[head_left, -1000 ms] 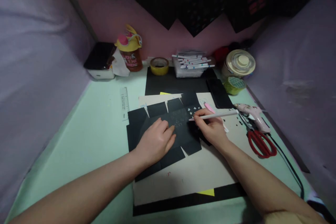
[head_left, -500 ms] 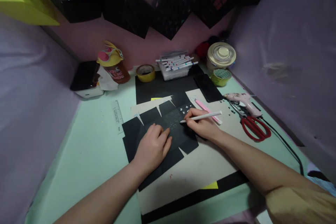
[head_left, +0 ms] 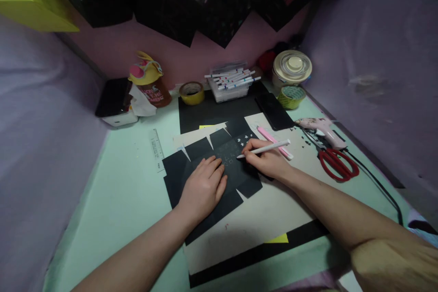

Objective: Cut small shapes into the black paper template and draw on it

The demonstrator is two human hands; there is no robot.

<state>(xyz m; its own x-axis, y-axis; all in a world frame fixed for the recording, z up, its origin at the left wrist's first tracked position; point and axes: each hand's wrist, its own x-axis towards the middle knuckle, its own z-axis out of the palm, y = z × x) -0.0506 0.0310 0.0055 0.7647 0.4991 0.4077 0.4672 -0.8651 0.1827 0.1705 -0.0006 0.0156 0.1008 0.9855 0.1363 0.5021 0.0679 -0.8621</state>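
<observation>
My right hand (head_left: 265,157) grips a white pen (head_left: 268,147), its tip on or just above a sheet of black paper (head_left: 219,191) with slits cut into its edges. Faint pale marks (head_left: 228,159) show on the paper left of the tip, and small white stars (head_left: 244,139) lie above it. My left hand (head_left: 205,182) rests flat on the same sheet, fingers stretched out. A pink pen-shaped tool (head_left: 273,140) lies just behind my right hand. Beneath the black sheet is a larger pale sheet (head_left: 219,255).
Red-handled scissors (head_left: 338,164) and a pink glue gun (head_left: 321,130) with a black cable lie right. Farther back are a phone (head_left: 275,112), tape rolls (head_left: 191,93), a box of markers (head_left: 232,86) and a bottle (head_left: 150,84). A clear ruler (head_left: 156,150) lies left.
My left hand's fingers have straightened out flatter on the black paper. My right hand stays near the same spot with the pen. The whole view has shifted slightly.
</observation>
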